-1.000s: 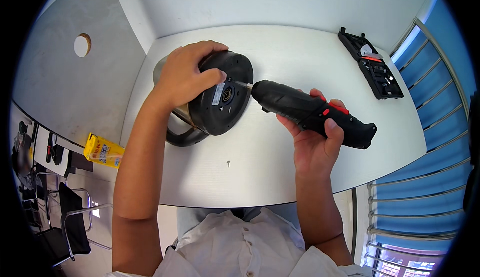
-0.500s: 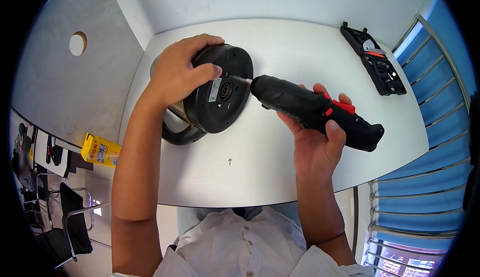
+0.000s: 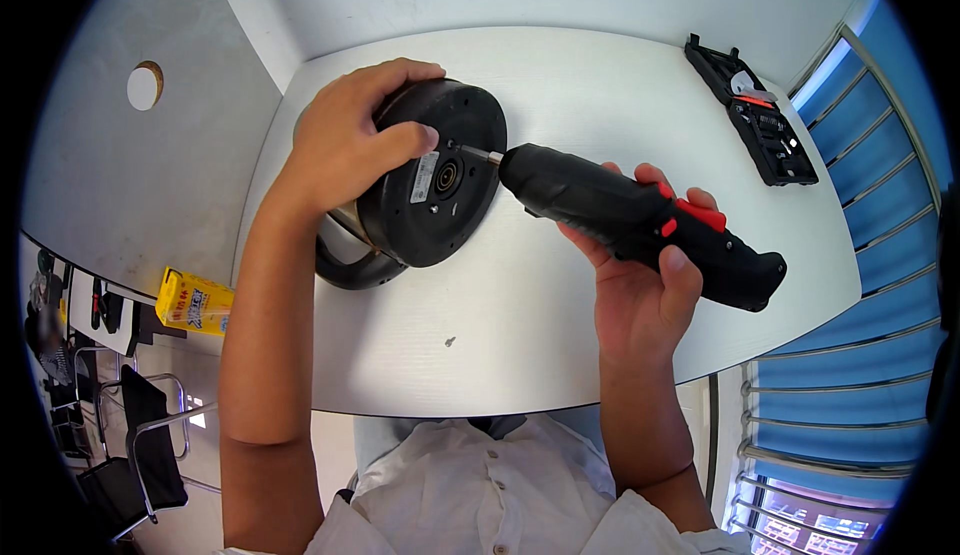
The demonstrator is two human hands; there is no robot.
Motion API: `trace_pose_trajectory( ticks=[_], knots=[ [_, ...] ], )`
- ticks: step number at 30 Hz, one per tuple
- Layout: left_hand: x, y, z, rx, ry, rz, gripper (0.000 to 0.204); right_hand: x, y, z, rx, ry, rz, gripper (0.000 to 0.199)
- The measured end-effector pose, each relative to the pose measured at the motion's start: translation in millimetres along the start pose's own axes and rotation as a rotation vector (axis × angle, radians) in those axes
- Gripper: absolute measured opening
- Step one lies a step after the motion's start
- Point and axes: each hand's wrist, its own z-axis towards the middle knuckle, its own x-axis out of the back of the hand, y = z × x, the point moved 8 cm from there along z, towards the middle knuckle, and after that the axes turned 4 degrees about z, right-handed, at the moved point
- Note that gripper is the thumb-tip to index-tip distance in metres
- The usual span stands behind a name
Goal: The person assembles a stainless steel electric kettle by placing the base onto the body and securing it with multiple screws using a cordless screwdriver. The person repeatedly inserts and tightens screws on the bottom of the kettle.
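Note:
A kettle [image 3: 430,200] lies on its side on the white table [image 3: 560,335], its round black base facing me and its handle [image 3: 350,270] low on the left. My left hand [image 3: 350,140] grips the base's upper rim. My right hand [image 3: 640,290] holds a black electric screwdriver [image 3: 640,220] with red buttons. Its metal bit touches the base near the right edge.
A small loose screw [image 3: 450,341] lies on the table in front of the kettle. An open black bit case [image 3: 752,115] sits at the far right corner. A yellow box [image 3: 193,302] rests on a lower surface at left. Blue railing runs along the right.
The kettle has tipped a little so its base faces me more. The screwdriver has swung slightly, its bit staying on the base. Both hands keep their grip.

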Motion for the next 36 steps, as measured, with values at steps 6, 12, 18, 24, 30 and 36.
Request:
trace_pose_trajectory(
  ticks=[6, 12, 18, 24, 30, 36],
  knots=[
    [0, 3, 0, 0.006, -0.006, -0.021, 0.057, 3, -3, 1, 0.001, -0.047, 0.040, 0.055],
    [-1, 2, -1, -0.009, 0.009, -0.027, 0.059, 14, 4, 8, 0.042, 0.020, 0.253, 0.040],
    [4, 0, -3, 0.001, 0.019, -0.058, 0.063, 10, 7, 8, 0.034, 0.075, 0.298, 0.038],
    [2, 2, -1, -0.057, 0.075, -0.142, 0.054, -7, 2, 5, 0.091, -0.095, 0.189, 0.040],
    [0, 2, -1, -0.038, 0.057, -0.167, 0.053, -11, 3, 1, 0.130, -0.135, 0.139, 0.044],
    [-3, 5, -1, -0.047, 0.066, -0.137, 0.055, -1, 0, 2, 0.133, -0.044, 0.152, 0.046]
  ],
)
